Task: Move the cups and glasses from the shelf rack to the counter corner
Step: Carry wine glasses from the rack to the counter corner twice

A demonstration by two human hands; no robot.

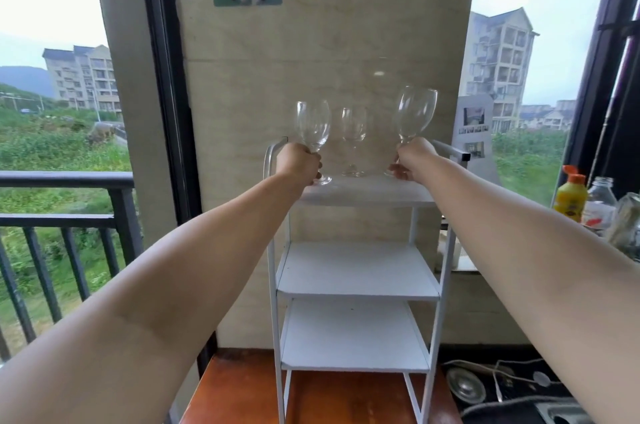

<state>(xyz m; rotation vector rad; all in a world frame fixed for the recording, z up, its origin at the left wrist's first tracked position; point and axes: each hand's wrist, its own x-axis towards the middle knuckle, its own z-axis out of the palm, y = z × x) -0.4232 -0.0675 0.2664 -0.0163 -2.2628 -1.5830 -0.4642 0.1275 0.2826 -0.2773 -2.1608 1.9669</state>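
A white shelf rack [358, 288] stands against the beige wall, with three clear wine glasses at its top shelf. My left hand [298, 163] is closed around the stem of the left wine glass [312, 124], whose foot sits at the shelf surface. My right hand [410, 160] grips the stem of the right wine glass [415, 112], which is tilted and looks lifted a little. Between the two hands a third wine glass [353, 139] stands untouched at the back of the shelf. The two lower shelves hold nothing.
To the right, a counter ledge carries a yellow bottle [569, 195] with an orange cap and glass jars [601, 202]. Cables and a round metal object [465, 385] lie at the lower right. A black balcony railing [65, 212] runs on the left.
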